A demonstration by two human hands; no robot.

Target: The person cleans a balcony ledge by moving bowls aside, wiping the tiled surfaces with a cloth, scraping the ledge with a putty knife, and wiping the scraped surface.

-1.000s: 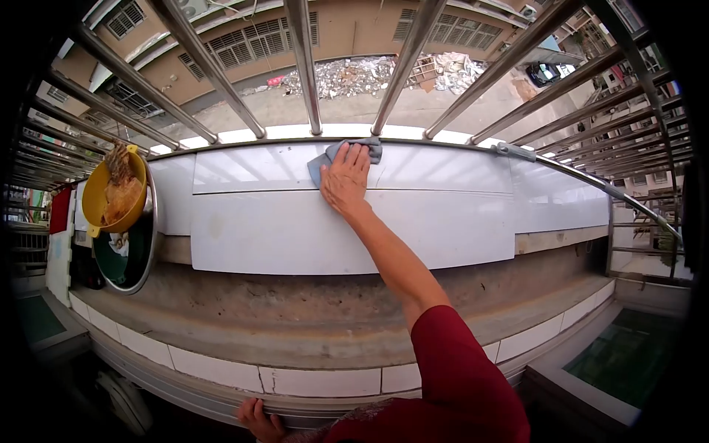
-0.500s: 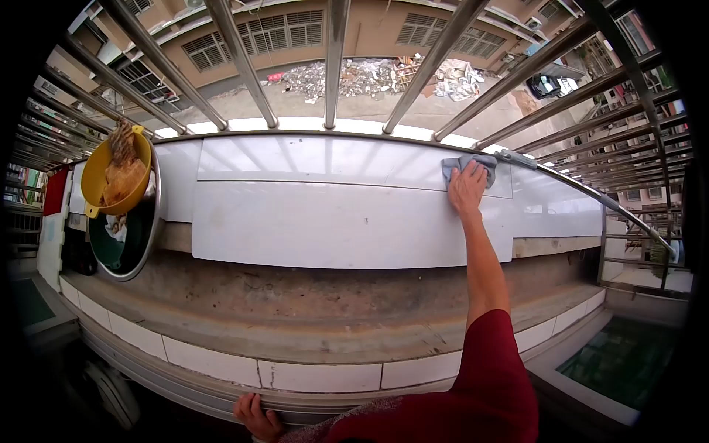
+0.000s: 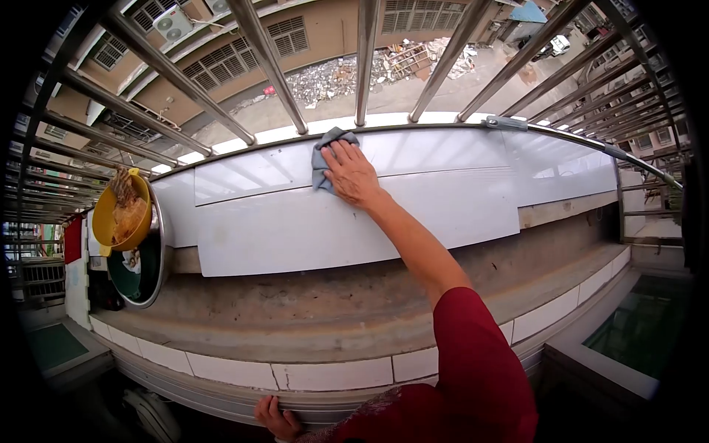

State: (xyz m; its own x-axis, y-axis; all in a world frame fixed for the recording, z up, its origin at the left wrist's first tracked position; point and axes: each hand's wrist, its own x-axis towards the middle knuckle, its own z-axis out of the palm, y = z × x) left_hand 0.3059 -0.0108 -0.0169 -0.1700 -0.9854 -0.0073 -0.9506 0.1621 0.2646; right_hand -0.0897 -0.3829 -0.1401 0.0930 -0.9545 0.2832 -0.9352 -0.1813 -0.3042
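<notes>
My right hand (image 3: 350, 171) presses a grey-blue cloth (image 3: 321, 164) against a white panel (image 3: 354, 229), left of its middle and close to the bars. The fingers lie over the cloth, which bunches out past them. A dark seam runs lengthwise across the glossy white surface. At the bottom of the view, my left hand (image 3: 277, 419) holds on to the metal window frame (image 3: 229, 387), its fingers bent over the edge; the rest of that hand is partly hidden by the maroon clothing.
Metal bars (image 3: 367, 63) line the far side. At the left, a yellow colander (image 3: 105, 214) with brown, dried-looking contents sits over a metal basin (image 3: 164, 255) and a dark green container (image 3: 122, 275). A grey-jointed pole (image 3: 561, 135) leans along the bars at the right.
My right hand has slid the cloth leftward along the panel, from near its right end to left of the middle. The view has shifted slightly; my left hand stays on the frame.
</notes>
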